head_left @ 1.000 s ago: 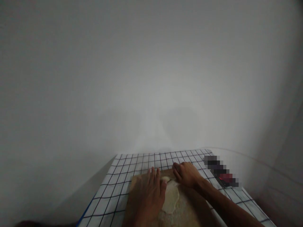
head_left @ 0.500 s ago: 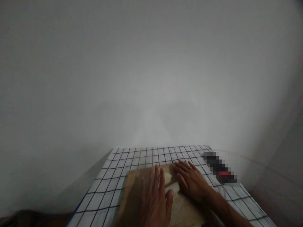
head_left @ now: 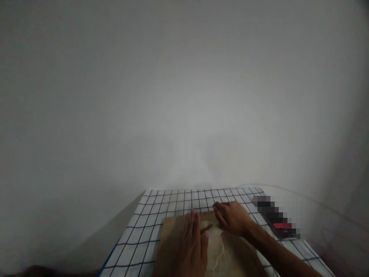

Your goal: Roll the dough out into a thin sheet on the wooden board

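A wooden board (head_left: 170, 234) lies on the table with a flattened piece of pale dough (head_left: 215, 246) on it. My left hand (head_left: 194, 244) rests flat along the dough's left side, its fingers stretched forward and close together, thumb at the dough. At the board's far right corner is my right hand (head_left: 232, 217), fingers curled inward over the far end of the dough. Whatever those fingers may hold is hidden. A fold shows in the dough between the hands.
A white cloth with dark grid lines (head_left: 141, 231) covers the table. On its right edge lies a dark, pixelated object with a red patch (head_left: 282, 226). A pale wall (head_left: 184, 96) rises behind the table, and a thin cord (head_left: 311, 200) runs at the right.
My right hand has gone from fingers spread flat to fingers curled. The left hand has stayed flat at the dough. The view has tilted up slightly, so the table sits lower.
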A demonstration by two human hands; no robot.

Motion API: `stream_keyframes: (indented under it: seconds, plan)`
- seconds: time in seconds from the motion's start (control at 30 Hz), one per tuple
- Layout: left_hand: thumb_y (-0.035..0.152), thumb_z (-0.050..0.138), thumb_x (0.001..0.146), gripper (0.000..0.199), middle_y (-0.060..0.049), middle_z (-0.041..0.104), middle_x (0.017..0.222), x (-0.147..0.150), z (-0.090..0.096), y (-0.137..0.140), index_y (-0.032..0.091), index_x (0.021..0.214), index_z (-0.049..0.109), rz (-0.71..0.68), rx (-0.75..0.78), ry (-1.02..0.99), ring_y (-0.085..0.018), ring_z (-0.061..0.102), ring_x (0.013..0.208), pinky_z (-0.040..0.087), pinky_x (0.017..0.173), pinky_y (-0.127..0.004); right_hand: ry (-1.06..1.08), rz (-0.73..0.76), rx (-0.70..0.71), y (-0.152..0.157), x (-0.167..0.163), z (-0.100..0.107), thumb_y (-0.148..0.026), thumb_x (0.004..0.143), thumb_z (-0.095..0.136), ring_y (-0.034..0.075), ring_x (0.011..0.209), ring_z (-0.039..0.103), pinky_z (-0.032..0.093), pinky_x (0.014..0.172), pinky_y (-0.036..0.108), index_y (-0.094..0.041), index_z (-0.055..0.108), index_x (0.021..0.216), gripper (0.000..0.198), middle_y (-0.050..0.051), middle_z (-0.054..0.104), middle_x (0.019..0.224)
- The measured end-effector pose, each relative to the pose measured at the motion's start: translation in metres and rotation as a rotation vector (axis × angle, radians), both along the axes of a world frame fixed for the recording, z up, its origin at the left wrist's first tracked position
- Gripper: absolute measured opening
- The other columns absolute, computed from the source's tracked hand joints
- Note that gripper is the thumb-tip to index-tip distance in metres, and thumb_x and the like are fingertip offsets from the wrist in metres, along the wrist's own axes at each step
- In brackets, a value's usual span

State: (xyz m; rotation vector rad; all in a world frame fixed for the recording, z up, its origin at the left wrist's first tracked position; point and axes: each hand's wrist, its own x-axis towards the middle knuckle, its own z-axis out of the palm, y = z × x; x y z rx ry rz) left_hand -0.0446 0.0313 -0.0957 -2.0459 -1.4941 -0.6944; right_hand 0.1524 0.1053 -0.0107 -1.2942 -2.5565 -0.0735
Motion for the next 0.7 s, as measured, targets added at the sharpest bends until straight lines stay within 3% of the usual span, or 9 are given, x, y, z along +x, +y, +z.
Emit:
stream_keyframes:
  seconds: [0.07, 0.13, 0.23, 0.3, 0.43, 0.57, 0.7]
  plan:
    - [0.024, 0.036, 0.098, 0.054, -0.012, 0.052, 0.147, -0.010, 0.001, 0.011, 0.018, 0.151, 0.036, -0.076, 0.004, 0.072, -0.028, 0.044, 0.139, 0.047, 0.107, -0.049, -0.062, 0.057, -0.040, 0.020, -0.005, 0.006, -0.040, 0.104, 0.029, 0.022, 0.079, 0.068, 0.044, 0.072, 0.031, -0.023, 0.067, 0.103, 0.043, 0.006, 0.073, 0.085]
    - [0.024, 0.036, 0.098, 0.052, -0.011, 0.055, 0.144, -0.015, -0.002, 0.020, 0.019, 0.150, 0.039, -0.118, 0.003, 0.099, -0.028, 0.047, 0.137, 0.047, 0.107, -0.049, -0.071, 0.095, -0.054, 0.035, -0.008, 0.002, -0.040, 0.102, 0.034, 0.024, 0.093, 0.067, 0.046, 0.081, 0.033, -0.024, 0.070, 0.108, 0.040, 0.007, 0.074, 0.098]
    - [0.029, 0.037, 0.099, 0.057, -0.014, 0.050, 0.148, -0.009, -0.006, 0.025, 0.016, 0.154, 0.030, -0.036, 0.017, 0.020, -0.028, 0.045, 0.139, 0.046, 0.108, -0.048, -0.003, 0.120, -0.075, 0.046, -0.007, -0.014, -0.039, 0.101, 0.036, 0.025, 0.122, 0.056, 0.042, 0.101, 0.039, -0.027, 0.060, 0.133, 0.042, 0.008, 0.063, 0.134]
    - [0.035, 0.038, 0.099, 0.067, -0.016, 0.042, 0.153, -0.001, -0.005, 0.024, 0.012, 0.158, 0.017, 0.037, 0.017, -0.040, -0.030, 0.040, 0.142, 0.044, 0.110, -0.050, 0.040, 0.103, -0.107, 0.045, -0.003, -0.026, -0.040, 0.102, 0.033, 0.025, 0.133, 0.048, 0.037, 0.109, 0.042, -0.028, 0.053, 0.142, 0.047, 0.007, 0.054, 0.145]
    - [0.039, 0.041, 0.098, 0.078, -0.017, 0.033, 0.158, 0.012, 0.004, 0.014, 0.011, 0.158, 0.001, 0.070, -0.012, -0.058, -0.031, 0.033, 0.146, 0.038, 0.113, -0.051, 0.056, 0.045, -0.122, 0.031, 0.011, -0.042, -0.040, 0.103, 0.027, 0.025, 0.142, 0.038, 0.029, 0.116, 0.046, -0.029, 0.052, 0.143, 0.048, 0.003, 0.051, 0.149]
    - [0.038, 0.043, 0.097, 0.078, -0.013, 0.029, 0.160, 0.018, 0.010, 0.001, 0.012, 0.159, 0.002, 0.026, -0.028, -0.036, -0.029, 0.031, 0.147, 0.041, 0.111, -0.046, 0.052, -0.005, -0.084, 0.003, 0.021, -0.044, -0.038, 0.103, 0.027, 0.026, 0.146, 0.031, 0.022, 0.120, 0.050, -0.025, 0.047, 0.147, 0.050, 0.005, 0.043, 0.155]
    - [0.032, 0.041, 0.096, 0.075, -0.010, 0.030, 0.160, 0.023, -0.001, -0.014, 0.015, 0.159, 0.005, -0.004, -0.019, -0.029, -0.026, 0.033, 0.146, 0.042, 0.110, -0.043, 0.080, -0.035, -0.044, -0.035, 0.029, -0.042, -0.035, 0.105, 0.025, 0.022, 0.145, 0.034, 0.021, 0.121, 0.050, -0.029, 0.044, 0.149, 0.049, 0.002, 0.044, 0.154]
